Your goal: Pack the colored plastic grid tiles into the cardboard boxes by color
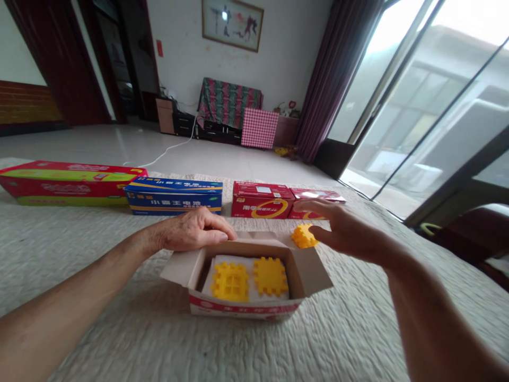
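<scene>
An open cardboard box [244, 309] with its flaps folded out sits in front of me. Inside, on white paper-like material, lie two yellow notched plastic building pieces: one with a window pattern [230, 281] and a plain square one [270, 277]. My left hand [199, 229] is closed at the box's back left edge, fingers curled over the flap there. To the right, my right hand [342, 229] is held with thumb and fingers apart, nothing visible between them. Its thumb tip is close to a small stack of yellow notched pieces [304, 236] behind the box's right corner.
Across the back of the quilted cover [139, 329] stand a long red and green box [75, 183], a blue box [175, 196] and two red boxes [260, 200]. Beyond is a tiled floor with a white cable [167, 147] and a low cabinet [222, 132]. Glass doors [429, 106] are at right.
</scene>
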A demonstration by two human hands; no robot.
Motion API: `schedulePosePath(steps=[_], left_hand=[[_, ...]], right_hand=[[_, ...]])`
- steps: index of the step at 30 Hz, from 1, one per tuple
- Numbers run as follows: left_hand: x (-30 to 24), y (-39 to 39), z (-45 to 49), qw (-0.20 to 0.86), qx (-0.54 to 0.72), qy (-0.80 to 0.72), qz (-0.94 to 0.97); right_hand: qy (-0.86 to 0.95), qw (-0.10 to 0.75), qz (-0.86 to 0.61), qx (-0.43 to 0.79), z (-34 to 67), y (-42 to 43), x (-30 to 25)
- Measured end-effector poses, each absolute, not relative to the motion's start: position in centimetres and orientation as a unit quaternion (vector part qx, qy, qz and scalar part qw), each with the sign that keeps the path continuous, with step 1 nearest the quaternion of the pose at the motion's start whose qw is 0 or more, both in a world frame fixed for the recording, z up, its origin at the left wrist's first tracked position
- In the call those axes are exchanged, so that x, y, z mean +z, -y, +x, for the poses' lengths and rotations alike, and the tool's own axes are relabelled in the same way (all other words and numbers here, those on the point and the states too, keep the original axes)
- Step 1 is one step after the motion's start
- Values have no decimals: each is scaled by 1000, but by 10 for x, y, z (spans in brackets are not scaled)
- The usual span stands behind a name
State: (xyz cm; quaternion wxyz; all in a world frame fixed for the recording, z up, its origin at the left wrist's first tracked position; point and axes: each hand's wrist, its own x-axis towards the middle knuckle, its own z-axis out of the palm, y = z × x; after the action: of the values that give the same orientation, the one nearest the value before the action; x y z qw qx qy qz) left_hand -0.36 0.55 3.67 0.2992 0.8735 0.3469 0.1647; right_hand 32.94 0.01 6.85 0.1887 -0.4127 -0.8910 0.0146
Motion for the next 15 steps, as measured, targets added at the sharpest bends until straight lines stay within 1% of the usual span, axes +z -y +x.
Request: schedulePosePath(steps=[3,5,9,15], left_hand=[[36,-6,-4,294,165,-348,875],[35,-7,-4,294,167,-347,875],[33,-8,-4,292,166,-344,877],[33,-8,-4,298,170,-346,873]], right_hand=[[882,111,-457,20,362,-17,51],[876,80,-475,16,373,-23,40],[874,71,-480,14,375,-27,28],[854,47,-517,41,365,-28,27]])
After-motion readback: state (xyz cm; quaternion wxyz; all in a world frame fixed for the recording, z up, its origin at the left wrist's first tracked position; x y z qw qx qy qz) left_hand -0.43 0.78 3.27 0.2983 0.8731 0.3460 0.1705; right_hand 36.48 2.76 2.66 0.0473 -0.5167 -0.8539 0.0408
